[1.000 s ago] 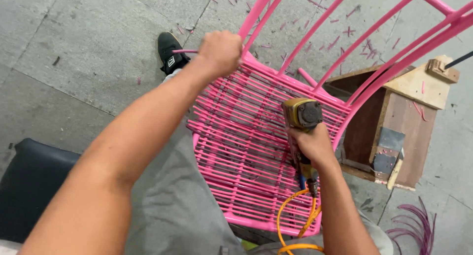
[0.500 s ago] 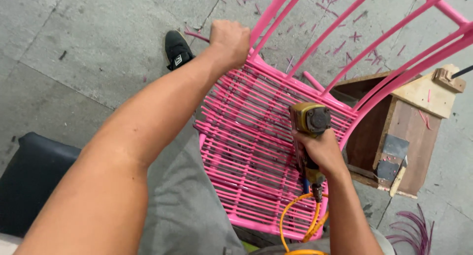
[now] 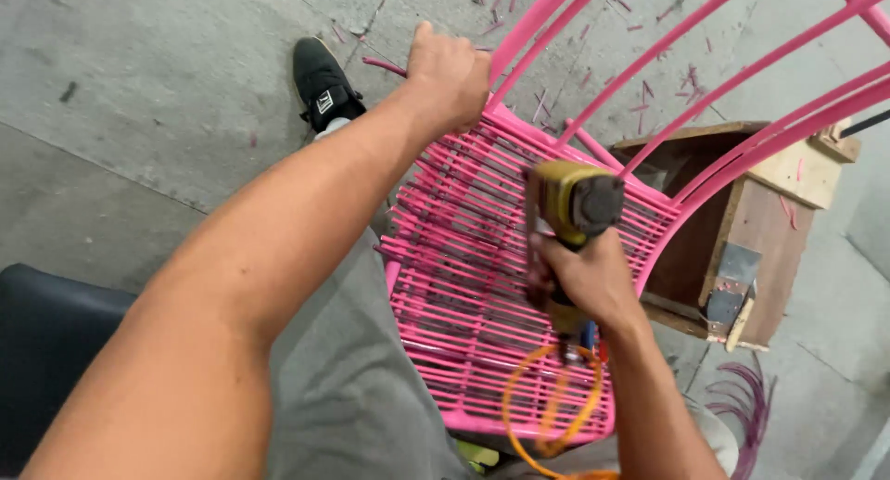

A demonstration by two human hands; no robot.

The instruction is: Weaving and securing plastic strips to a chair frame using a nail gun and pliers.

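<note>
Left hand (image 3: 451,72) clenches the pink woven chair's (image 3: 501,285) metal frame while right hand (image 3: 584,281) grips a yellow stapler (image 3: 570,206), beside a wooden box (image 3: 742,220).

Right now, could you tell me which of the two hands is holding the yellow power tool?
The right hand holds the yellow power tool over the woven seat; the left hand instead grips the pink chair frame at its far corner.

Concrete floor (image 3: 139,90); pink offcuts (image 3: 547,100), wooden box (image 3: 760,220).

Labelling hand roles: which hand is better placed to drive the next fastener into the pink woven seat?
Right hand, probably: it grips the yellow air tool above the pink woven seat. Left hand grips the frame edge.
</note>
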